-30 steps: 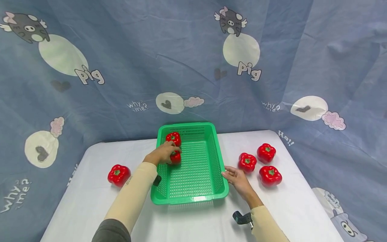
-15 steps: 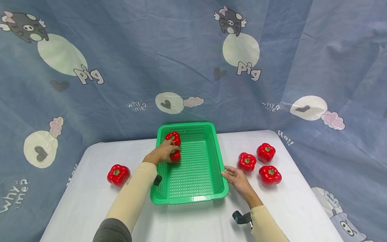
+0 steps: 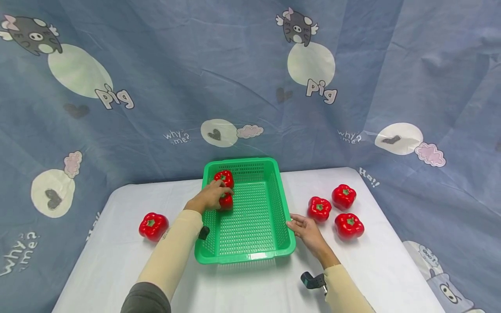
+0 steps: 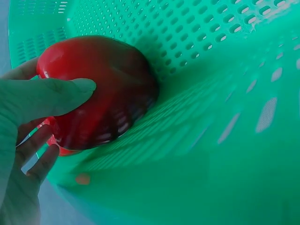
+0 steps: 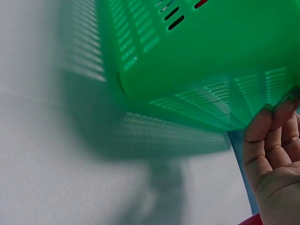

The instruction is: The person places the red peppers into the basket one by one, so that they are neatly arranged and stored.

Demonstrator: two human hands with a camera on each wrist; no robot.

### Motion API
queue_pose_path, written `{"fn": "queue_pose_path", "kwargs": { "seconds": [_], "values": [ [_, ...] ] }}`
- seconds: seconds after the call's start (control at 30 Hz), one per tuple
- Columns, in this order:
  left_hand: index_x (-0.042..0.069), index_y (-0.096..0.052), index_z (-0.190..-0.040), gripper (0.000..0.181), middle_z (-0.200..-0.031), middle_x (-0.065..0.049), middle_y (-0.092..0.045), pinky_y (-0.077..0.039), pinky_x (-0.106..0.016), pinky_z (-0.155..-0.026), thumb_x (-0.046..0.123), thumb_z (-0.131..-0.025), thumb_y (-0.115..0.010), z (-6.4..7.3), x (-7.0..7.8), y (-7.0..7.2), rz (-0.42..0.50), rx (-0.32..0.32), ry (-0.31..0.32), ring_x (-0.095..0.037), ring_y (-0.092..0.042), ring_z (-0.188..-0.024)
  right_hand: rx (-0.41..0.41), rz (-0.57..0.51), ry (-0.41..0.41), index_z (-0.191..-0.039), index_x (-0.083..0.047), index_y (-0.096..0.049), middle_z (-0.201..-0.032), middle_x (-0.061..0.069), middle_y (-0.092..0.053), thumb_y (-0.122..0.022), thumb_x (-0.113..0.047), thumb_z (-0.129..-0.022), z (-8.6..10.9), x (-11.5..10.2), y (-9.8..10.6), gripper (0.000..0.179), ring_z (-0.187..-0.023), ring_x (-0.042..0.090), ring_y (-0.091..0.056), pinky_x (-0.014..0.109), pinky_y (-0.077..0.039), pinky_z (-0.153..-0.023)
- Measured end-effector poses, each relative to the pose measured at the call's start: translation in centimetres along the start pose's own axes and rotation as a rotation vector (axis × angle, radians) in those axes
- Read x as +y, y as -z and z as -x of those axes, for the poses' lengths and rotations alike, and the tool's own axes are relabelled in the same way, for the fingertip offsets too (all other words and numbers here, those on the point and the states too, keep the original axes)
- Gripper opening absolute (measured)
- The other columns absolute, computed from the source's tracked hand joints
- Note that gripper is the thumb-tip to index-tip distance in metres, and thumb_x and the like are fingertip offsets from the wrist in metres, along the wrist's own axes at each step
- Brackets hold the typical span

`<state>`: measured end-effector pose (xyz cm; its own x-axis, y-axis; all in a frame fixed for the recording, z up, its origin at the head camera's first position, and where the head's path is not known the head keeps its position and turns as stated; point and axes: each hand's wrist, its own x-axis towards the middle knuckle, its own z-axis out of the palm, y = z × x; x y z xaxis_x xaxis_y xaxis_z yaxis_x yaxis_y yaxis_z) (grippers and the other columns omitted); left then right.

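Observation:
A green plastic basket [image 3: 246, 226] with a perforated floor and walls stands on the white-covered table. Inside it, along the left wall, my left hand [image 3: 209, 198] holds a red bell pepper [image 3: 225, 203]. In the left wrist view the thumb lies across this bell pepper [image 4: 101, 93], low beside the perforated wall. Just behind it in the basket sits a second red bell pepper [image 3: 224, 177], partly covered by my fingers. My right hand [image 3: 310, 232] grips the basket's right rim. The right wrist view has its curled fingers [image 5: 257, 140] at the rim, their tips partly out of frame.
Left of the basket lies one red bell pepper [image 3: 153, 226], next to my left forearm. To the right are three more: a near bell pepper [image 3: 349, 226], a middle bell pepper [image 3: 319, 209] and a far bell pepper [image 3: 344, 197]. A blue printed cloth [image 3: 250, 78] hangs behind the table.
Hardly anything differs. Both hands keep their places, the left on the bell pepper and the right at the basket's rim; the view itself shifts very slightly.

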<state>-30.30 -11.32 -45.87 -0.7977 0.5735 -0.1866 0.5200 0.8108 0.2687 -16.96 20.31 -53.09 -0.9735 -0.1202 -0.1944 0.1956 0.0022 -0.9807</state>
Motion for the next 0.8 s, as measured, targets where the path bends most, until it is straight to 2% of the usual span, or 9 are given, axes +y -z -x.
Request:
{"fn": "queue_pose_path", "kwargs": {
  "seconds": [0.2,0.37,0.43,0.6,0.8],
  "values": [
    [0.014,-0.064,-0.123,0.054,-0.127,-0.015,-0.047,-0.045,-0.051,-0.099,-0.001,-0.073,-0.079,0.1,-0.1,0.1,0.011,-0.005,-0.003,-0.034,-0.038,-0.123,0.000,0.018,-0.004,-0.135,0.010,-0.047,-0.100,0.014,-0.068,-0.063,-0.017,-0.094,0.0,-0.1,0.0,0.051,-0.086,0.014,-0.065,0.023,-0.054,-0.080],
    [0.014,-0.063,-0.124,0.050,-0.132,-0.015,-0.046,-0.037,-0.055,-0.105,0.010,-0.077,-0.080,0.4,0.1,0.7,0.020,0.008,-0.021,-0.037,-0.035,-0.128,0.003,0.021,-0.013,-0.134,0.009,-0.048,-0.098,0.014,-0.068,-0.063,-0.015,-0.094,0.0,-0.3,0.0,0.049,-0.086,0.014,-0.065,0.024,-0.055,-0.080],
    [0.013,-0.063,-0.124,0.048,-0.132,-0.016,-0.047,-0.037,-0.055,-0.104,0.015,-0.079,-0.079,0.7,0.3,1.1,0.023,0.008,-0.028,-0.037,-0.036,-0.126,0.002,0.025,-0.010,-0.134,0.010,-0.048,-0.098,0.014,-0.068,-0.063,-0.016,-0.095,0.1,-0.5,0.0,0.049,-0.085,0.014,-0.065,0.024,-0.054,-0.079],
    [0.014,-0.064,-0.123,0.044,-0.131,-0.015,-0.049,-0.041,-0.053,-0.101,0.023,-0.082,-0.077,2.0,0.7,2.0,0.034,0.025,-0.040,-0.035,-0.039,-0.123,0.004,0.034,-0.020,-0.134,0.009,-0.048,-0.100,0.015,-0.068,-0.063,-0.017,-0.094,0.1,-0.6,-0.1,0.049,-0.086,0.014,-0.065,0.024,-0.055,-0.079],
    [0.010,-0.060,-0.128,0.047,-0.135,-0.019,-0.047,-0.033,-0.059,-0.106,0.025,-0.085,-0.073,4.3,-0.3,3.4,0.081,0.089,-0.022,-0.039,-0.037,-0.128,-0.001,0.035,-0.028,-0.135,0.009,-0.047,-0.107,0.018,-0.067,-0.063,-0.019,-0.094,0.1,-0.4,-0.1,0.052,-0.089,0.016,-0.066,0.024,-0.055,-0.080]
  ]
}}
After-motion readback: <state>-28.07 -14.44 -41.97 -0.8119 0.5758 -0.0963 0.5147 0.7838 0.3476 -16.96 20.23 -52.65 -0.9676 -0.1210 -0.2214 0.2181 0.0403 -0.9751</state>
